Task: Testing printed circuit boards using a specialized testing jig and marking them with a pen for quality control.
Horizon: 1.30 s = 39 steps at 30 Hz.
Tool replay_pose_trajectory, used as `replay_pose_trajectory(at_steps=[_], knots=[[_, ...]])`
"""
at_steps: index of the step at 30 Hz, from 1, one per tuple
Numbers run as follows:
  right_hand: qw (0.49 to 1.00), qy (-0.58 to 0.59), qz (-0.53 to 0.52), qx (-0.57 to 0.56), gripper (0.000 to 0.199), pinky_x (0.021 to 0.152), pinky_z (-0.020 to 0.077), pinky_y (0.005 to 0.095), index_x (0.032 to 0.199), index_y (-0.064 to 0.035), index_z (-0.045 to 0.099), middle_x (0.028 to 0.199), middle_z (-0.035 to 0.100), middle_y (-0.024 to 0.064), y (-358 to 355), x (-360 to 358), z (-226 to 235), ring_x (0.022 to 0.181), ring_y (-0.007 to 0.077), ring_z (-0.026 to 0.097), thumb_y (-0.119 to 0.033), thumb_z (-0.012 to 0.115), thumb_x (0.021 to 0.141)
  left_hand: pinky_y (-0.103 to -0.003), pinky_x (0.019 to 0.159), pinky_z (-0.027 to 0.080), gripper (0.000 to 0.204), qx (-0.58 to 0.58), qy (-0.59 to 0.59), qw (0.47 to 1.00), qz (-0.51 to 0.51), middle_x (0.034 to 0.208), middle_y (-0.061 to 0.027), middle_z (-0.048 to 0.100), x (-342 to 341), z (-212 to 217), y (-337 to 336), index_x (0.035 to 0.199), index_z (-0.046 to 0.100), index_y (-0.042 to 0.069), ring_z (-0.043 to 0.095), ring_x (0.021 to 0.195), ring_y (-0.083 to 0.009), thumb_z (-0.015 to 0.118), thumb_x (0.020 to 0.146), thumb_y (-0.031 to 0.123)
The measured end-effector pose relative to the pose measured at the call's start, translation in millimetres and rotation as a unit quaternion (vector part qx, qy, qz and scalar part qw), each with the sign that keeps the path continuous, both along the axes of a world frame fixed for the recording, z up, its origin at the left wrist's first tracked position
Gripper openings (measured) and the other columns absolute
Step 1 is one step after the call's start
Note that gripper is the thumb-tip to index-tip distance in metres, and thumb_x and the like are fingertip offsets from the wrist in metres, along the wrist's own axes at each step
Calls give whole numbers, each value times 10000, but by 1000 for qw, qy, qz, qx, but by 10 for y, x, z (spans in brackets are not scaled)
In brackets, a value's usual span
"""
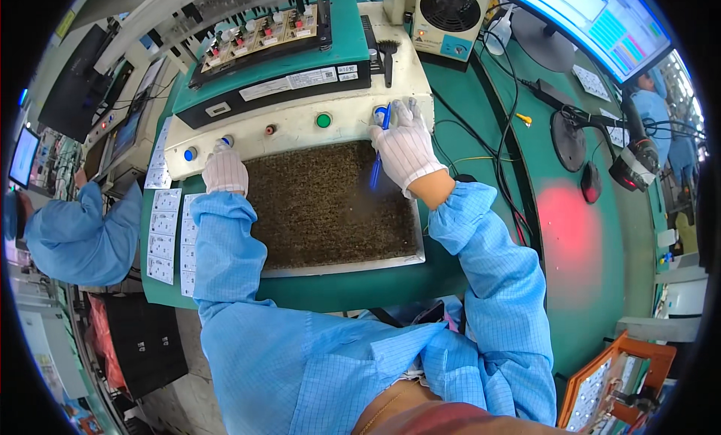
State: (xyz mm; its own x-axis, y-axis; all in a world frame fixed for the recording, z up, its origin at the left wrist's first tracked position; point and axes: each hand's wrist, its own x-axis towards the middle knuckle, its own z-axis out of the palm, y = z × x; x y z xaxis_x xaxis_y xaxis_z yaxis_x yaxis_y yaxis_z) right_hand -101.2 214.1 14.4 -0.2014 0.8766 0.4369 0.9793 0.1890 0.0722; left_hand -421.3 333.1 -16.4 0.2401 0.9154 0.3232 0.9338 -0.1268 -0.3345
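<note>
Both my hands wear white gloves and rest on the front panel of a cream test machine [300, 127]. My left hand [224, 169] presses a blue button at the panel's left end. My right hand [405, 146] holds a blue pen [378, 161] and its fingers reach the blue button [381, 113] at the panel's right end. A green button [324, 120] and a small red button [270, 129] sit between my hands. Below the panel lies a dark rough mat [327, 206]. On the machine's green top sits a fixture with several small circuit boards [263, 33].
A small fan unit [449, 16] stands behind the machine. Cables, a black mouse [591, 182] and a monitor [601, 22] occupy the green table at the right. White cards [164, 232] lie at the left. Another person in blue [75, 232] works on the left. An orange tray [608, 382] sits lower right.
</note>
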Motion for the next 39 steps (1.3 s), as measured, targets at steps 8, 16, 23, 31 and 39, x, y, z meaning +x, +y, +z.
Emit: replay_pose_trajectory(at_steps=[8,16,23,31,39], knots=[[1000,18,15,-14,159,1066,259,562,916,-63,603,910,638,244,30,31,-47,1161,450,481,-134,494,824,-338,714,542,314,-45,4,999,26,972,-170,652,51,129,-105,1090,563,-66,665,857,-268,506,830,101],[999,-13,-24,-26,256,1001,326,587,933,60,601,900,614,200,43,17,-181,985,381,555,-99,524,748,-397,827,502,304,-120,9,992,30,1031,-189,635,129,116,-68,1100,590,19,625,922,-354,471,832,99],[995,93,30,-3,183,572,483,407,812,-105,668,705,635,85,-452,231,586,757,229,650,-246,560,769,-402,868,488,565,44,-8,969,-242,1208,-178,583,107,318,277,1442,263,98,614,990,-351,423,901,127],[946,-140,-287,52,192,500,490,367,813,-72,624,629,594,85,-4345,1248,2212,609,274,624,-119,678,635,-477,1082,264,570,-208,-228,553,-774,1219,-274,528,3542,758,-3441,1221,505,-61,484,1160,-435,716,748,177],[883,210,-412,79,224,653,531,302,1019,-6,575,946,629,140,-7168,1339,2367,795,187,654,-184,594,884,-397,858,494,544,-604,-136,409,-670,1173,-175,580,4341,453,-5406,1189,542,43,625,969,-329,745,708,197]])
